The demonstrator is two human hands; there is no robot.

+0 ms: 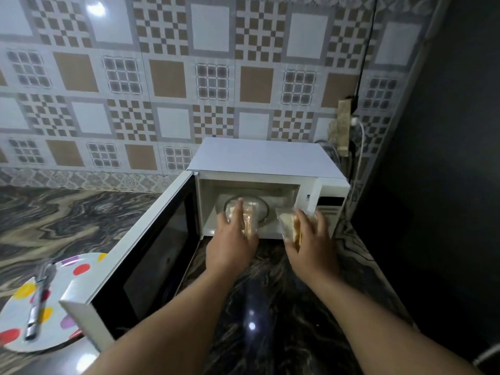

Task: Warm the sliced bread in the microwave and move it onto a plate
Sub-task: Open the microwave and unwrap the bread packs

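Observation:
A white microwave (270, 161) stands on the counter against the tiled wall, its door (140, 255) swung wide open to the left. Inside lies a glass turntable (263, 209). My left hand (232, 244) reaches into the opening and grips sliced bread (249, 220) in a clear wrapper over the turntable. My right hand (311, 239) holds a second wrapped bread slice pack (290, 226) just in front of the opening's right side. A white plate (67, 288) with coloured dots sits on the counter at the lower left.
Metal tongs (38, 304) lie across the plate. The open door stands between the plate and my arms. A socket strip (345, 125) with cables hangs on the wall right of the microwave. A dark wall (446, 158) bounds the right side. The marbled counter (67, 212) stretches left.

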